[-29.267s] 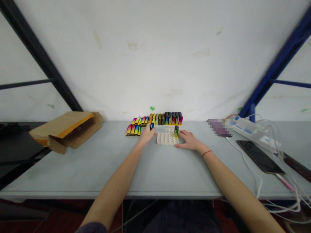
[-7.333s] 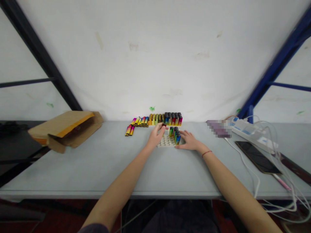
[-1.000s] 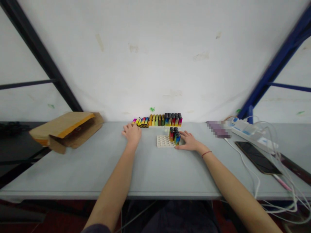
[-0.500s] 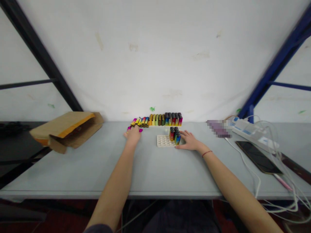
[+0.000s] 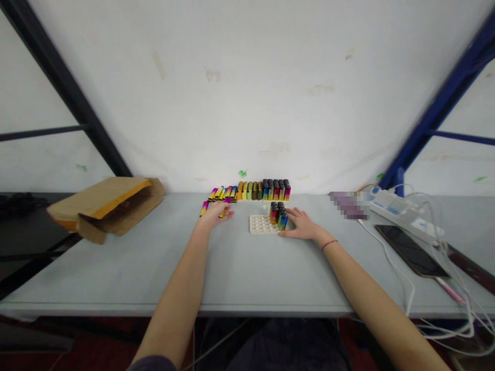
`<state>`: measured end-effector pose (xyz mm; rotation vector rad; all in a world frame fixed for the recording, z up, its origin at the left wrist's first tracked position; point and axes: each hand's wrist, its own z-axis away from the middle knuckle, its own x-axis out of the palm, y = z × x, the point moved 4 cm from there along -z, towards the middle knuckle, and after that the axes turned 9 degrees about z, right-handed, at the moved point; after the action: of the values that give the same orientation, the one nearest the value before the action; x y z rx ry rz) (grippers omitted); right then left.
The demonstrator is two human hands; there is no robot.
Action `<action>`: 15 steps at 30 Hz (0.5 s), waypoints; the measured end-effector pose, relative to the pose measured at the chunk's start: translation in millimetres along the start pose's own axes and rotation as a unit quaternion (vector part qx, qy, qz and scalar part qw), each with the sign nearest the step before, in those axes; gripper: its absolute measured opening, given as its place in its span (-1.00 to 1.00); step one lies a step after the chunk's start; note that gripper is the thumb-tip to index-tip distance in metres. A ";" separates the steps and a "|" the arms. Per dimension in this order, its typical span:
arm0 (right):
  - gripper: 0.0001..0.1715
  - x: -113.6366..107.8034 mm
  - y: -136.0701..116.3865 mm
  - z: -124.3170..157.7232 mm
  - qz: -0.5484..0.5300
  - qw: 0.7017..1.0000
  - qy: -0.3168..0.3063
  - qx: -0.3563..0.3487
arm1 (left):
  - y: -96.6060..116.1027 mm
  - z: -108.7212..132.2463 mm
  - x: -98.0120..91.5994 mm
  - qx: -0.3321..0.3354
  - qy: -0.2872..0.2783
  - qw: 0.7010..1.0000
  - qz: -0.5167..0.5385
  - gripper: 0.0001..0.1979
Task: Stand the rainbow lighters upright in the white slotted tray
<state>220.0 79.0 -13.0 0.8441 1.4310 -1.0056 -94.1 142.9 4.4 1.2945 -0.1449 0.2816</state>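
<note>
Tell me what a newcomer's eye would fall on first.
Probably the many-coloured cylinders standing packed near the white wall, at the back of the table. Next, the white holed tray before them, with more upright cylinders at its right end. Then the open brown paper bag, far left.

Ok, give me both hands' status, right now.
Left hand: looks closed on a purple-and-gold cylinder.
Right hand: open, spread at the end of the white tray, gripping nothing visible.

Light even, diffuse | dim below tabletop [image 5: 247, 273] | edges stretched | detail soft
</note>
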 end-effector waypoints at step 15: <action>0.17 2.7 1.7 -2.2 0.010 1.000 0.005 -0.002 | -17.4 24.7 44.8 -0.114 -0.125 0.970 0.176 -0.82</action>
<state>220.5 81.5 -15.9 0.8589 1.4306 -0.9842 -44.9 120.4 6.7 1.0662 -0.6091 0.3910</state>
